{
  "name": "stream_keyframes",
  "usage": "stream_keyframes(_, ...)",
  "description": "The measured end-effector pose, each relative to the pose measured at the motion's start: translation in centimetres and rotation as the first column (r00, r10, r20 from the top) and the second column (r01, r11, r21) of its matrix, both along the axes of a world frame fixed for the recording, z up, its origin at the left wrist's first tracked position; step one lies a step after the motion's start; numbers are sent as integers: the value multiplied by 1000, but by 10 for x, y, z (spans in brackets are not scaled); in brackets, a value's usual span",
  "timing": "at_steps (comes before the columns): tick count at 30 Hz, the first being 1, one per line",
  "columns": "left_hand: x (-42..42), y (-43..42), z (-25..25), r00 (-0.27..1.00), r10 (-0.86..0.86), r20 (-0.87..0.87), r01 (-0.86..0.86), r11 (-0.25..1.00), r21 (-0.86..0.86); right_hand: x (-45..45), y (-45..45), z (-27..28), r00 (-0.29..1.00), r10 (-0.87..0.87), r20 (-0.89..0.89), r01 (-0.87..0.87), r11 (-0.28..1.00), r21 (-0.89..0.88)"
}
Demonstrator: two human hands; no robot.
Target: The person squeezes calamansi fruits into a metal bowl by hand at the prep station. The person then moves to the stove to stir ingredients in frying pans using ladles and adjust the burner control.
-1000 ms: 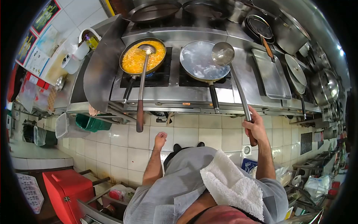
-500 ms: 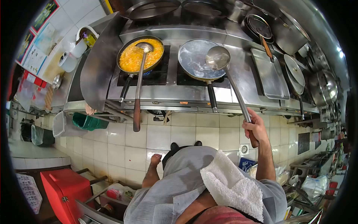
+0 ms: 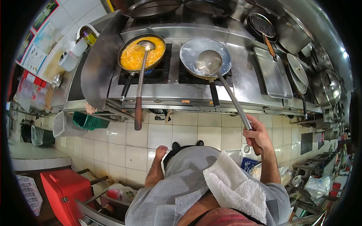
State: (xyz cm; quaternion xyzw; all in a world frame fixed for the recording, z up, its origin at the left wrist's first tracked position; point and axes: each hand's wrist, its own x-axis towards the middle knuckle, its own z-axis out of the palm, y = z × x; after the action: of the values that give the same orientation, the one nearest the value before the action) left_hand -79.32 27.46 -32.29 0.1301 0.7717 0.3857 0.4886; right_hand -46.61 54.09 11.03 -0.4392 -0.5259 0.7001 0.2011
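Observation:
My right hand point(image 3: 259, 132) is wrapped round the wooden grip of a long steel ladle point(image 3: 233, 97). The ladle's round bowl is low over the right frying pan point(image 3: 186, 49), with some cloudy liquid showing in it. Whitish film covers that pan's dark inside, and its black handle points toward me. My left hand point(image 3: 161, 151) hangs beside my body with fingers curled and nothing visible in it. On the left burner sits another frying pan point(image 3: 121, 64) full of orange-yellow food with lumps. A second ladle point(image 3: 140, 94) rests in it, its wooden handle sticking out over the stove edge.
Flat steel trays point(image 3: 266, 73) and a stack of pans with lids point(image 3: 298, 69) lie to the right on the steel stove point(image 3: 173, 92). A curved metal guard point(image 3: 98, 64) stands left. Bins point(image 3: 88, 121) are below it. A red box point(image 3: 66, 192) stands behind me.
The ladle in my right hand has shifted left and toward me, from the pan's right side to its near middle. My left hand has risen slightly.

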Motion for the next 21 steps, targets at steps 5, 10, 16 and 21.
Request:
stream_keyframes(5, -3, -21, -7, 1000, -21, -8, 20, 996, -83, -11, -5, 7, 999, -1, 44, 2, 1000, -16)
stream_keyframes(10, -4, -33, -9, 1000, 21, 20, -18, 994, -106, -26, 3, 3, 995, 2, -104, -14, 994, -111)
stream_keyframes(16, -4, -31, -8, 1000, 5, 13, -3, 995, -97, -60, 28, 12, 982, -14, -190, -13, 990, -143)
stream_keyframes(21, -5, -29, -5, 999, 34, 34, -31, 997, -73, -93, 57, 20, 998, -30, -59, 30, 1000, -7)
